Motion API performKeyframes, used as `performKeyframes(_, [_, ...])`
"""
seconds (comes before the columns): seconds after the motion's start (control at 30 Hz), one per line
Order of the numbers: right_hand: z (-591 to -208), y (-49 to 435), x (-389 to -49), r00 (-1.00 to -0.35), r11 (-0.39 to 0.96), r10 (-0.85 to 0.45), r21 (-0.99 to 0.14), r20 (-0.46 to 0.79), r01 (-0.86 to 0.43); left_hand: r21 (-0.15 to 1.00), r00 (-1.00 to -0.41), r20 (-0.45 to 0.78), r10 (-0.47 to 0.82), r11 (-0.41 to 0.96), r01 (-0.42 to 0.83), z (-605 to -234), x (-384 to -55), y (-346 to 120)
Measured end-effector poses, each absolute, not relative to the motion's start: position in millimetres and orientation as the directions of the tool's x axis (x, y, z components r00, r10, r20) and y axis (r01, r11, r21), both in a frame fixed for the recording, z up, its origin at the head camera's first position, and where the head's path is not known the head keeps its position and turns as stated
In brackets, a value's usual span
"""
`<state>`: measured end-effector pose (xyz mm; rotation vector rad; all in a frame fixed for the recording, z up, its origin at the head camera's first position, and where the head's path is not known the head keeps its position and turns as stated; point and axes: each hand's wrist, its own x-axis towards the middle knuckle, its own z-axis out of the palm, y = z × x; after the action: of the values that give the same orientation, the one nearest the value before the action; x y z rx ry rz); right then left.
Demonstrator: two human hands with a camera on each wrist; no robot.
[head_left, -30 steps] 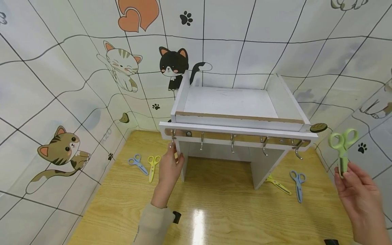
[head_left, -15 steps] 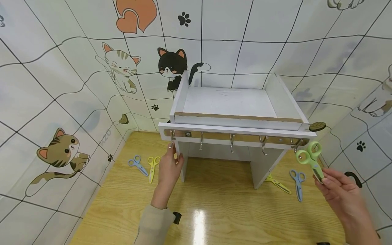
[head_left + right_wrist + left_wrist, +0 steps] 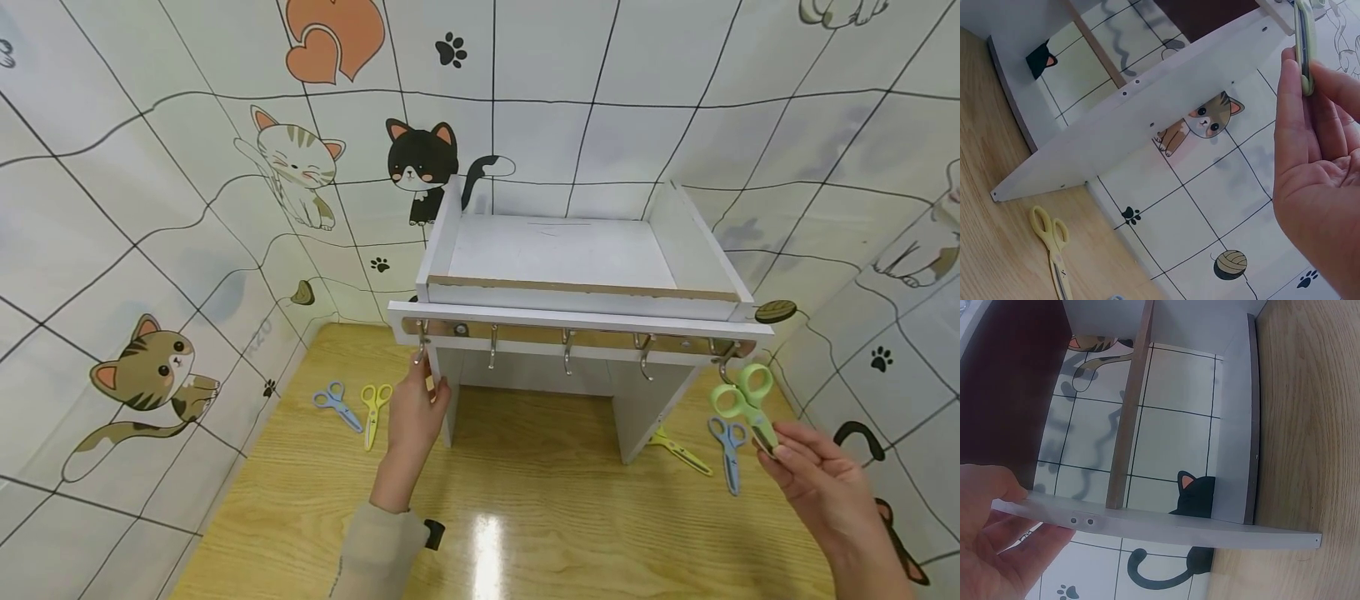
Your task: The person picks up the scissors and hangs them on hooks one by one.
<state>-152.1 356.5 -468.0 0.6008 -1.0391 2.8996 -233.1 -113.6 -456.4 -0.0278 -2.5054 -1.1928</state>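
Observation:
My left hand (image 3: pixel 414 412) grips the left side panel of a white shelf unit (image 3: pixel 562 250), just under the leftmost hook (image 3: pixel 422 340). In the left wrist view, the thumb lies on one side of the panel (image 3: pixel 1179 528) and the fingers on the other. My right hand (image 3: pixel 825 483) pinches green scissors (image 3: pixel 748 403) by the blade end, handles up. One handle loop is close to the rightmost hook (image 3: pixel 724 360); whether they touch I cannot tell. The right wrist view shows those scissors (image 3: pixel 1303 50) edge-on between thumb and fingers.
Blue scissors (image 3: pixel 339 406) and yellow scissors (image 3: pixel 373 414) lie left of the shelf on the wooden table (image 3: pixel 540 517). To its right lie yellow scissors (image 3: pixel 686 454), partly behind the side panel, and blue scissors (image 3: pixel 731 454). Cat-printed walls (image 3: pixel 225 208) stand behind and beside.
My right hand has moved left with the green scissors, from beside the right wall to the rightmost hook, and the scissors have tilted left. My left hand has stayed on the panel.

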Motion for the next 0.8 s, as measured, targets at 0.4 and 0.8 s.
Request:
performKeyframes(0.4, [-476.1,355.7,-149.9,-0.938,-0.72,-0.155,-0.685,0.309,-0.106,0.746,-0.926,0.352,-0.135,0.638,0.191,-456.7,-232.4,-113.8])
performKeyframes(0.8, [-486.7,350.5,-162.6,-0.945,-0.711,-0.224,-0.703,0.239,-0.009,0.736,-0.923,0.357,-0.141,0.651,0.185,-455.6,-232.7,-113.2])
